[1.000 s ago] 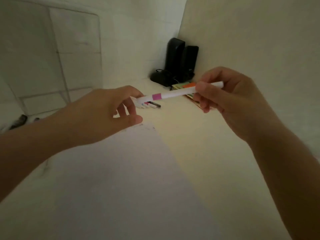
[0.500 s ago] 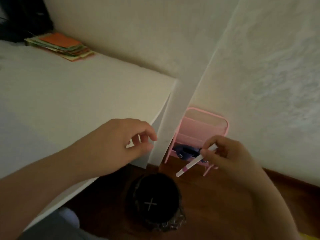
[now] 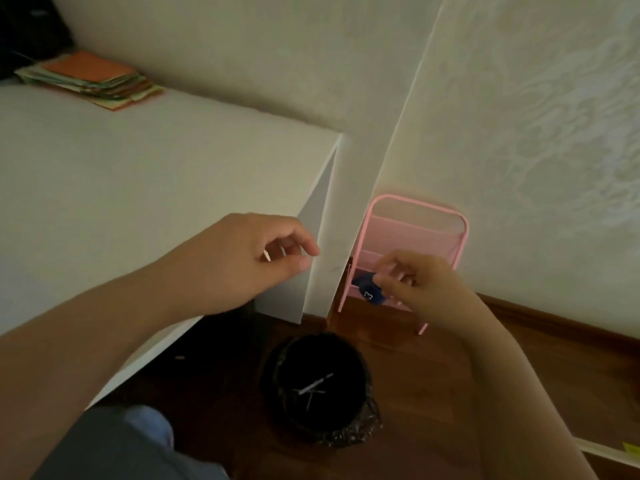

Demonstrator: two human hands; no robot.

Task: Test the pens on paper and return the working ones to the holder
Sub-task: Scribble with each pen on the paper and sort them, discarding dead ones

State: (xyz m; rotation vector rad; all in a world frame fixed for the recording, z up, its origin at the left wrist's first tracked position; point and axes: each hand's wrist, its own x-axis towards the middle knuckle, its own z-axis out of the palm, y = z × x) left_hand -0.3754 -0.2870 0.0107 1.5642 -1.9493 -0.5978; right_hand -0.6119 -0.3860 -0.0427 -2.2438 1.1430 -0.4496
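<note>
Only the head view to go on, so here's how it looks from up there: there's a pen (image 3: 313, 385) lying in the black bin (image 3: 320, 386) on the floor, a pale thin stick against the dark liner, so I'd guess that one failed the test and got binned. No holder and no test paper in sight, so I can't say how many pens are left or how many went back; my hunch is there's more to do up on the desk. My right hand (image 3: 420, 289) hangs above the bin, over by the pink rack, fingers loosely curled with nothing in them as far as I can see. My left hand (image 3: 242, 261) hovers at the corner of the desk (image 3: 121, 174), thumb and fingertips nearly pinched; there's a small pale glint between them but it's too small to tell if it's a cap or anything at all. Materials-wise: the desk is smooth matte white board with sharp edges, the bin's liner is crinkly shiny plastic, the pink rack (image 3: 460, 237) is thin tubing with rounded corners, the floor is glossy dark wood, and a messy stack of coloured paper (image 3: 93, 79) sits at the back by the textured wall.
</note>
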